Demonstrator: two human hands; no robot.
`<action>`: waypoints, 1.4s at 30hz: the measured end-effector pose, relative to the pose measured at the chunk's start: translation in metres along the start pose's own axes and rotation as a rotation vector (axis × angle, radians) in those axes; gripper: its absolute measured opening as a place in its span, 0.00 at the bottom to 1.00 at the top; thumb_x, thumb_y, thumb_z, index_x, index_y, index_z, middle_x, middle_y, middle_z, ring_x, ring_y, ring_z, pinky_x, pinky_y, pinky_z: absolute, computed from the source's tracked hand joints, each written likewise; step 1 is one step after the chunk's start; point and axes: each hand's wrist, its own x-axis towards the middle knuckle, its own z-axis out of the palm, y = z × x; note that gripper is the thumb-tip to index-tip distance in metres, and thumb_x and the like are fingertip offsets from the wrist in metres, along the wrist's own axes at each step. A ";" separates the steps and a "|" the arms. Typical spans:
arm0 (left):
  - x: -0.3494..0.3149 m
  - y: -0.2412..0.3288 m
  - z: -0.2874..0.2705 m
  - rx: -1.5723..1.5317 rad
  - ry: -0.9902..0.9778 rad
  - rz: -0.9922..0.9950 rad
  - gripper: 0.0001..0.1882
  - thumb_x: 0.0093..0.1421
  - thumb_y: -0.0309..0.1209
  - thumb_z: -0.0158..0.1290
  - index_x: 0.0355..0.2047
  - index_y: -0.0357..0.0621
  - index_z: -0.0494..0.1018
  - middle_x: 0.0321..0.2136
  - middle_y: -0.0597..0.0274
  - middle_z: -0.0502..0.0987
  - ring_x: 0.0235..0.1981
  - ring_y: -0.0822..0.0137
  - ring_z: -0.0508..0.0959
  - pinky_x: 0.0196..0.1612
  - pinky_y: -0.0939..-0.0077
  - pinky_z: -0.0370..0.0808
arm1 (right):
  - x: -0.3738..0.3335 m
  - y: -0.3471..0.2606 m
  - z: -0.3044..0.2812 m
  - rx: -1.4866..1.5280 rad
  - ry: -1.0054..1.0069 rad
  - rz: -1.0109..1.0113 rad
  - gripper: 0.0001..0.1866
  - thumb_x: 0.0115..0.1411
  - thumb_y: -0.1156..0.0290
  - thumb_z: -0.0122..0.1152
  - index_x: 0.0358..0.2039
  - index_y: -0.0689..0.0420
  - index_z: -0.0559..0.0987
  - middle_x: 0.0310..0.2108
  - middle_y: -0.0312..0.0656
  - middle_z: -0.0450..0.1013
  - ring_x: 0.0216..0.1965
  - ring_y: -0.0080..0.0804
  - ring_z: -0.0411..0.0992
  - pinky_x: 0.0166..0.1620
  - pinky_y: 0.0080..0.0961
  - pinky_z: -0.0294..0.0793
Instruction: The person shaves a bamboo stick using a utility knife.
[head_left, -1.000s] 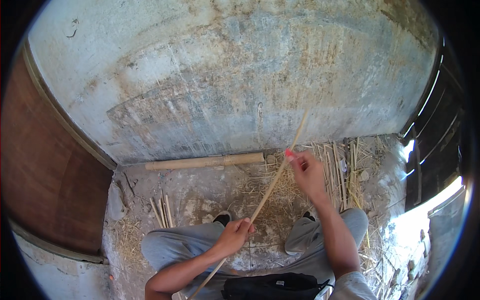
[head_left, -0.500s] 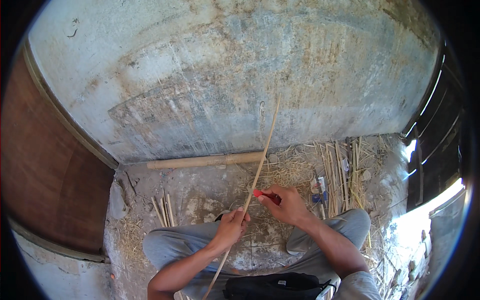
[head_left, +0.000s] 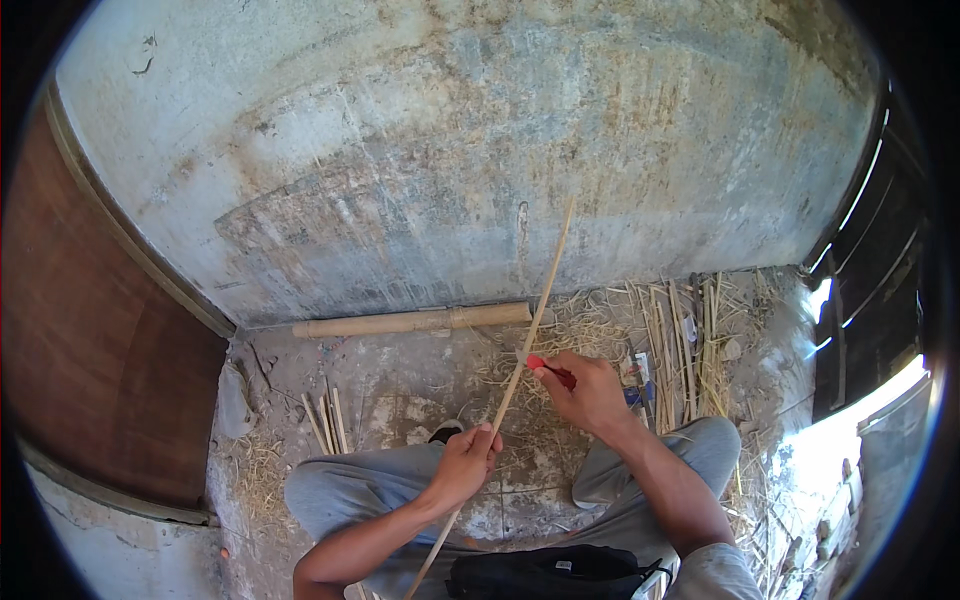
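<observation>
A long, thin strip of bamboo slants from my lap up toward the wall. My left hand is wrapped round it near its middle. Farther up the strip, my right hand grips a small red-handled knife. Its short pale blade meets the strip or lies right beside it; I cannot tell which. The strip's lower end passes beneath my left forearm, near a black bag on my lap.
A thick bamboo pole lies along the foot of the stained wall. Bundled strips and shavings cover the floor at right. More sticks lie by my left knee. A brown door panel stands at left.
My right hand and the knife have slid up along the strip, away from me and slightly right. The strip's far end has tilted right. My left hand stays nearly in place.
</observation>
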 end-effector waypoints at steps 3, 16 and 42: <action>-0.001 -0.002 0.001 0.007 -0.014 0.001 0.19 0.74 0.42 0.37 0.30 0.42 0.66 0.16 0.72 0.60 0.15 0.79 0.59 0.18 0.81 0.56 | 0.003 0.004 -0.002 -0.007 0.026 0.061 0.09 0.59 0.65 0.66 0.31 0.59 0.80 0.19 0.47 0.75 0.21 0.45 0.76 0.26 0.36 0.74; -0.006 -0.013 0.002 0.199 -0.001 0.067 0.21 0.74 0.42 0.38 0.29 0.41 0.68 0.17 0.70 0.63 0.19 0.78 0.63 0.23 0.78 0.62 | 0.020 0.027 -0.014 -0.105 0.175 0.069 0.08 0.59 0.65 0.65 0.30 0.57 0.79 0.20 0.47 0.75 0.21 0.48 0.76 0.25 0.39 0.73; 0.003 -0.015 -0.004 0.353 -0.058 0.143 0.24 0.74 0.45 0.38 0.32 0.38 0.74 0.16 0.69 0.64 0.19 0.77 0.65 0.24 0.76 0.63 | 0.030 0.045 -0.016 0.209 0.362 0.285 0.11 0.64 0.65 0.61 0.40 0.61 0.80 0.21 0.37 0.75 0.23 0.18 0.70 0.26 0.22 0.68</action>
